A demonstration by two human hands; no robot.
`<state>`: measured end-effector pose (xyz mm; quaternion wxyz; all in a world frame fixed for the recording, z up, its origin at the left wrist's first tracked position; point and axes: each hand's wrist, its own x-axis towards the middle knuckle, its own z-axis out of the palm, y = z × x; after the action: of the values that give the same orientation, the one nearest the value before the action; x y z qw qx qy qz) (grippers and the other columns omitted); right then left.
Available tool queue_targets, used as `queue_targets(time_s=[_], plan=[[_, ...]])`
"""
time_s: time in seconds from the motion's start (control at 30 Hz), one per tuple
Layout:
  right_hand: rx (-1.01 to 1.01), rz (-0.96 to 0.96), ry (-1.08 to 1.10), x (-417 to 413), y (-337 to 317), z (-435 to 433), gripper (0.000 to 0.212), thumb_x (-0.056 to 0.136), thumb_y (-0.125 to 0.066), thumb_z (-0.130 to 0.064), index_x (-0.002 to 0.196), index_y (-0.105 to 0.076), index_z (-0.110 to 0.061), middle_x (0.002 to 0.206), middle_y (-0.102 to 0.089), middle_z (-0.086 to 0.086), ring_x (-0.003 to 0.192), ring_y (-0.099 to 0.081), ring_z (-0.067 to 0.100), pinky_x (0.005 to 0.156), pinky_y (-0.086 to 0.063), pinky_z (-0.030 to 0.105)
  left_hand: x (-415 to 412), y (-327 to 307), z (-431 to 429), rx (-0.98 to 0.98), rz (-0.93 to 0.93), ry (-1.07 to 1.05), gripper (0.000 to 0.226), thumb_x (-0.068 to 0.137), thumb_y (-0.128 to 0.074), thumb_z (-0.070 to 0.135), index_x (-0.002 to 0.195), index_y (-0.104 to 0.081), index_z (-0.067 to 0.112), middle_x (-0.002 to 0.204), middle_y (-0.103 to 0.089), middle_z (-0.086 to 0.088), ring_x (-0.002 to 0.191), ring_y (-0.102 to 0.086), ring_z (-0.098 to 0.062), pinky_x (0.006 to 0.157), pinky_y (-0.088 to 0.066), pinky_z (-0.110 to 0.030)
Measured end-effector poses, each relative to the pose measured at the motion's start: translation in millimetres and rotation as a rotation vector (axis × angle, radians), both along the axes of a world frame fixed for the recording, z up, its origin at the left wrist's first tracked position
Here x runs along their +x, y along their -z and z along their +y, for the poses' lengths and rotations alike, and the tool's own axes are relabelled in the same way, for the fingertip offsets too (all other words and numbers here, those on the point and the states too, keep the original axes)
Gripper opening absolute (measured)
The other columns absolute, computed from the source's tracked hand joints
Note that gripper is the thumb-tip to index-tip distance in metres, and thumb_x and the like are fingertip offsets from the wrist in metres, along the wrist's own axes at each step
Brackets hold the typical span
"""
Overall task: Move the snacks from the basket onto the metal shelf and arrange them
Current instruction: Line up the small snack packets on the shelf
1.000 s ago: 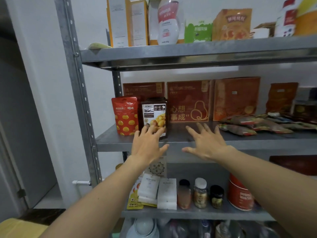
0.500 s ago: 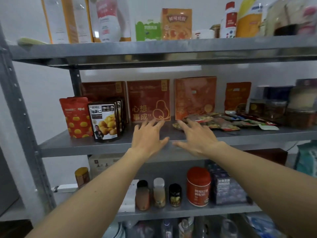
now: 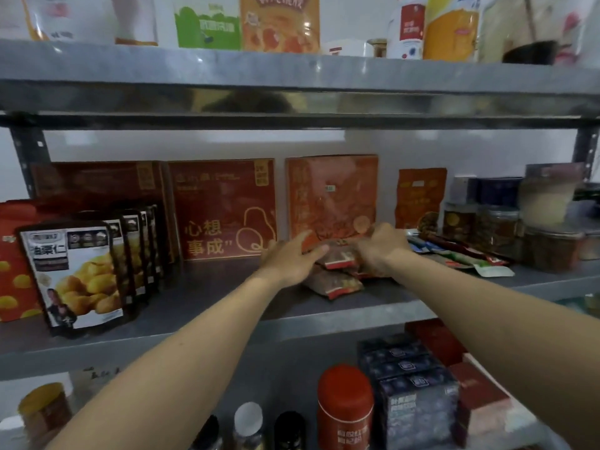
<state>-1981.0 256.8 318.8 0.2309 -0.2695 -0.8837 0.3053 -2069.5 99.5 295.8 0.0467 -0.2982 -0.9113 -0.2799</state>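
Reaching from the lower edge of the view, two bare forearms stretch over the lower shelf, where a red canister (image 3: pixel 344 407) and dark blue boxes (image 3: pixel 417 397) stand, toward the middle metal shelf (image 3: pixel 201 323); the basket is not in view, so the step in hand looks like arranging rather than carrying; on that shelf, at the near left, a row of chestnut pouches (image 3: pixel 73 274) stands upright in file, already tidy; further in, the left hand (image 3: pixel 290 259) and the right hand (image 3: pixel 380 250) close from either side on a small pile of red snack packets (image 3: pixel 336 266), fingers curled around the upper ones, with one packet lying loose below them toward the shelf's front; a scatter of flat sachets (image 3: pixel 454 254) lies just to the right; behind stand red gift boxes (image 3: pixel 222 207) against the wall; the next move, I judge, calls for gathering the pile evenly so none slips, then setting it square in the bare stretch between the pouches and the sachets.
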Motion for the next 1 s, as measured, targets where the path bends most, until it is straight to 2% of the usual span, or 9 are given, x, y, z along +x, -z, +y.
queue_targets(time_s=[0.13, 0.2, 0.33, 0.43, 0.5, 0.67, 0.73, 0.87, 1.0], plan=[[-0.231, 0.034, -0.157, -15, 9, 16, 0.06, 0.074, -0.079, -0.049, 0.119, -0.059, -0.015, 0.114, -0.064, -0.003, 0.106, -0.061, 0.028, 0.088, -0.053, 0.037, -5, -4, 23, 0.109, -0.186, 0.103, 0.06, 0.095, -0.04, 0.061, 0.147, -0.039, 0.029, 0.15, -0.041, 0.004, 0.141, -0.034, -0.023, 0.112, -0.028, -0.03], [-0.414, 0.082, -0.252, -21, 14, 22, 0.049, 0.073, -0.085, -0.033, 0.113, -0.062, -0.016, 0.103, -0.071, 0.002, 0.094, -0.067, 0.021, 0.084, -0.059, 0.04, -6, 0, 32, 0.24, -0.246, 0.166, 0.047, 0.095, -0.053, 0.048, 0.138, -0.051, 0.027, 0.132, -0.053, 0.007, 0.132, -0.045, -0.018, 0.103, -0.035, -0.024], [-0.352, 0.187, -0.314, -27, 10, 28, 0.062, 0.074, -0.085, -0.022, 0.121, -0.045, -0.014, 0.107, -0.066, 0.004, 0.09, -0.064, 0.013, 0.064, -0.052, 0.021, -10, 3, 37, 0.589, -0.298, 0.244, 0.049, 0.083, -0.076, 0.021, 0.128, -0.057, 0.024, 0.12, -0.062, 0.006, 0.106, -0.058, -0.009, 0.084, -0.045, -0.015], [-0.408, 0.244, -0.375, -30, 3, 30, 0.069, 0.075, -0.084, -0.014, 0.127, -0.038, -0.016, 0.107, -0.065, 0.006, 0.099, -0.065, 0.018, 0.082, -0.054, 0.028, -15, 1, 38, 0.8, -0.267, 0.271, 0.051, 0.082, -0.075, 0.006, 0.123, -0.06, 0.03, 0.119, -0.063, 0.007, 0.102, -0.061, -0.007, 0.075, -0.051, -0.016], [-0.459, 0.248, -0.446, -32, 2, 30, 0.067, 0.076, -0.082, -0.008, 0.127, -0.041, -0.017, 0.106, -0.066, 0.005, 0.097, -0.066, 0.016, 0.084, -0.054, 0.028, -16, 0, 39, 0.867, -0.245, 0.296, 0.049, 0.082, -0.071, -0.003, 0.12, -0.061, 0.028, 0.122, -0.061, 0.007, 0.104, -0.061, -0.006, 0.078, -0.055, -0.02], [-0.609, 0.342, -0.58, -41, 9, 34, 0.046, 0.087, -0.07, -0.004, 0.128, -0.052, -0.013, 0.102, -0.073, 0.004, 0.088, -0.073, 0.013, 0.074, -0.057, 0.022, -20, -5, 47, 0.912, -0.252, 0.342, 0.046, 0.079, -0.069, -0.013, 0.112, -0.063, 0.019, 0.11, -0.06, 0.02, 0.089, -0.066, 0.005, 0.08, -0.055, -0.02], [-0.617, 0.393, -0.566, -48, 9, 41, 0.051, 0.086, -0.07, -0.003, 0.133, -0.052, -0.012, 0.1, -0.074, 0.006, 0.085, -0.073, 0.016, 0.075, -0.059, 0.026, -23, -8, 52, 0.932, -0.255, 0.358, 0.046, 0.078, -0.07, -0.013, 0.113, -0.064, 0.017, 0.111, -0.059, 0.021, 0.089, -0.067, 0.002, 0.083, -0.056, -0.023], [-0.621, 0.428, -0.535, -59, 7, 52, 0.064, 0.085, -0.073, -0.007, 0.142, -0.045, -0.018, 0.112, -0.07, 0.007, 0.1, -0.07, 0.023, 0.096, -0.054, 0.042, -29, -17, 59, 0.853, -0.212, 0.378, 0.05, 0.083, -0.066, -0.011, 0.123, -0.063, 0.018, 0.117, -0.064, 0.006, 0.094, -0.066, 0.002, 0.085, -0.056, -0.023], [-0.603, 0.466, -0.536, -63, 4, 59, 0.071, 0.087, -0.071, -0.008, 0.147, -0.037, -0.025, 0.113, -0.06, -0.008, 0.098, -0.064, 0.012, 0.095, -0.05, 0.031, -43, -18, 66, 0.821, -0.219, 0.358, 0.051, 0.088, -0.064, -0.003, 0.121, -0.062, 0.035, 0.122, -0.065, 0.001, 0.111, -0.063, -0.014, 0.091, -0.055, -0.034]])
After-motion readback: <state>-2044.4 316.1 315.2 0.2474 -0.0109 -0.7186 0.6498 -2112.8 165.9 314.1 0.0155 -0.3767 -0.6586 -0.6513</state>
